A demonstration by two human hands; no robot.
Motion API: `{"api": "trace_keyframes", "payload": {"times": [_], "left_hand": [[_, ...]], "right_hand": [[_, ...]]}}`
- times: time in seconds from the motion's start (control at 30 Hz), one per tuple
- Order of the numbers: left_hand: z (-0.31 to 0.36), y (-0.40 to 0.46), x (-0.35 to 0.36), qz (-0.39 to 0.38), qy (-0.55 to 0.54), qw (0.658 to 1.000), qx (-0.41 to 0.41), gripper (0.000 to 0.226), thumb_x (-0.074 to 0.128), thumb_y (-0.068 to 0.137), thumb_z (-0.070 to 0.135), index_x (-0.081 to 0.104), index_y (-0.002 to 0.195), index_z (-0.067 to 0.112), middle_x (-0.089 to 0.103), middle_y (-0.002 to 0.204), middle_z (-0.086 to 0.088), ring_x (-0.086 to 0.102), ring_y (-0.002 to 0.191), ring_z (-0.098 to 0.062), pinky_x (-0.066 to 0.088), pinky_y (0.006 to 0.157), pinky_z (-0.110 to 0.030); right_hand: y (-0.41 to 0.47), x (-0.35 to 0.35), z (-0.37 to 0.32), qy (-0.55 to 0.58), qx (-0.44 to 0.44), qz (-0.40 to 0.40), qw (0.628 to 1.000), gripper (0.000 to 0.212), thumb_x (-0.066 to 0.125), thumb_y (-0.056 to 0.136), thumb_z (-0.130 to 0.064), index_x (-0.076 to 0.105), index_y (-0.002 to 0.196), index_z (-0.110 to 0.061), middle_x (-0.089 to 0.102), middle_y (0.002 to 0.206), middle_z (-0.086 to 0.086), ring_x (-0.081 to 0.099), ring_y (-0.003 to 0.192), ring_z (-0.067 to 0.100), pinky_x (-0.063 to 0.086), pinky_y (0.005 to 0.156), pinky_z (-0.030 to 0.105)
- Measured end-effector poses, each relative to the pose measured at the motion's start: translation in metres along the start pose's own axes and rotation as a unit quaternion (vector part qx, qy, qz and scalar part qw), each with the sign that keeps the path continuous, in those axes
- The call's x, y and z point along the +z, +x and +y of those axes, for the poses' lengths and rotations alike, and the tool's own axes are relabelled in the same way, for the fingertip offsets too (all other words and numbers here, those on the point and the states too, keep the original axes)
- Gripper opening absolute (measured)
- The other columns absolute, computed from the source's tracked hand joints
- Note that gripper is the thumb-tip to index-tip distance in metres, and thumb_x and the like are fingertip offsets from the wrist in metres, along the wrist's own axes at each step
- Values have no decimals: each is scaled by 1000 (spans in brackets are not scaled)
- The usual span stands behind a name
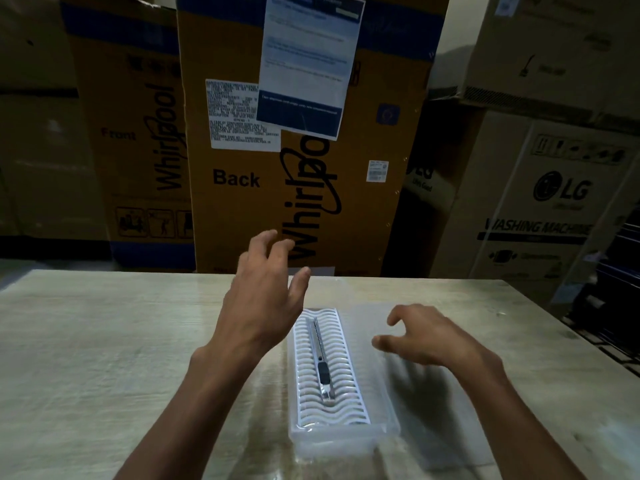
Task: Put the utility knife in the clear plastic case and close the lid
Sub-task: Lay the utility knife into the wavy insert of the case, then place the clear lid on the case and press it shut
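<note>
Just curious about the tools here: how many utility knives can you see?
1. The utility knife lies lengthwise on the white wavy grid inside the clear plastic case, between the two open hands. Others could be hidden out of view.

The long silver utility knife (pixel 321 362) looks like brushed metal with a bit of shine, plus a matt black plastic slider on it. It sits on a white wavy-slotted plastic insert (pixel 341 386), smooth and slightly glossy, inside the clear rectangular plastic case (pixel 346 436), which is see-through but kind of frosted at the rim. The pale wood-grain table top (pixel 104 341) has a smooth, semi-gloss finish that catches the light. Behind it, the big brown cardboard boxes (pixel 242 202) are matt, with glossy-looking paper labels (pixel 242 116) stuck on.
</note>
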State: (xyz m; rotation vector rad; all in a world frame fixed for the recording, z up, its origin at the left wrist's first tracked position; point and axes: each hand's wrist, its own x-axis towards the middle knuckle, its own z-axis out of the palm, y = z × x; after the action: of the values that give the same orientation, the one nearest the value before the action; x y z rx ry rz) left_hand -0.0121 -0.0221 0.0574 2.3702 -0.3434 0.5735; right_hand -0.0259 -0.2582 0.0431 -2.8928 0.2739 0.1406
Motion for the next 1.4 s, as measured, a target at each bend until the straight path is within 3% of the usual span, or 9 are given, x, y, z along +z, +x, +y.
{"api": "trace_keyframes", "payload": {"times": [0.1,0.2,0.33,0.43,0.63,0.83,1.17,1.33,1.4], "left_hand": [[-6,-1,2,-81,21,995,-56,44,51,98,42,49,137,23,39,152,-6,62,113,-23,49,95,-37],[-10,-4,8,-167,47,980,-95,41,51,98,42,49,134,24,52,144,-10,67,104,-26,53,97,-42],[-16,-4,16,-207,2,968,-140,40,57,97,30,47,136,23,67,123,-11,75,72,-23,65,73,-43],[-18,-5,21,-203,-58,964,-160,41,61,96,19,51,135,21,63,126,-12,74,76,-25,66,64,-41],[-20,-6,25,-156,-126,965,-168,37,66,92,13,60,128,16,67,121,-12,74,86,-30,65,72,-49],[-21,-6,28,-147,-136,966,-165,34,64,93,16,60,127,18,67,120,-10,74,90,-30,64,77,-50],[-12,-8,24,-137,-162,959,-186,45,42,100,46,62,123,12,71,105,-10,75,80,-27,64,77,-50],[-13,-8,23,-141,-146,962,-183,52,64,92,37,56,135,8,69,122,-13,74,90,-30,63,79,-51],[-12,-8,23,-140,-146,961,-188,49,65,93,28,55,136,7,69,122,-13,75,83,-29,65,71,-48]], "right_hand": [[7,17,2,-17,23,-43,999,67,70,80,-61,49,134,-28,47,148,3,57,117,23,53,98,41],[11,27,6,-22,37,-58,997,73,72,73,-63,45,133,-31,45,147,2,56,118,25,53,99,47],[14,32,10,-14,41,-52,998,74,71,72,-62,42,133,-32,42,149,2,54,123,29,51,100,51],[16,32,10,-9,53,-39,998,70,70,75,-62,44,132,-33,43,149,3,50,126,31,48,102,50],[8,9,7,80,73,49,993,69,68,75,-64,49,134,-33,50,145,5,54,122,30,49,99,50],[-19,-26,-14,196,4,131,972,63,67,84,-58,49,139,-33,48,150,4,56,124,25,49,91,44],[-24,21,-65,156,-54,128,978,69,50,88,-70,46,144,-30,36,160,-1,38,143,25,39,109,47],[-17,10,-47,191,-28,130,972,51,58,93,-53,61,132,-20,60,141,4,61,122,23,50,99,41],[-14,9,-45,185,-27,113,976,38,60,93,-48,71,111,-17,70,125,7,68,105,22,56,93,43]]}}
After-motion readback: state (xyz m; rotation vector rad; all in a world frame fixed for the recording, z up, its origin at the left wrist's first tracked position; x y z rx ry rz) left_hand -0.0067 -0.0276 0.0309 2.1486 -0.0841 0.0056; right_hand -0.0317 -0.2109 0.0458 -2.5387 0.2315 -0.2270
